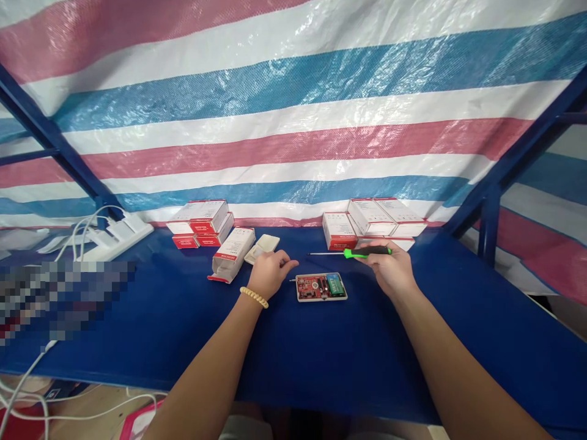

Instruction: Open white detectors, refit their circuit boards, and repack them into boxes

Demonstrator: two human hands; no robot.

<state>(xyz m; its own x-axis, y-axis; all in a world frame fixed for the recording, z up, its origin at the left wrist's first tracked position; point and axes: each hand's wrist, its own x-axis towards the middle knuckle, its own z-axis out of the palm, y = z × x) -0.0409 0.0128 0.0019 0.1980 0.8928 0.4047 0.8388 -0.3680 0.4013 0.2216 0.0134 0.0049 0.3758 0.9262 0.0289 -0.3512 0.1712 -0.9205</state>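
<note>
Your right hand [393,269] clamped on green-black screwdriver [351,253] near open circuit-board case [321,288]; your left hand [268,274] curled beside cream cover [266,243], grip unclear; red-white boxes [339,230] near far edge of counter [321,360].

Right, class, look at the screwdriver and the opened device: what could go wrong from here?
The screwdriver in the right hand points toward the left hand, so a slip could jab the fingers. The red circuit board lies exposed, so a dropped tool might scratch it. The pale cover sits close beside the left hand and might get knocked.
</note>
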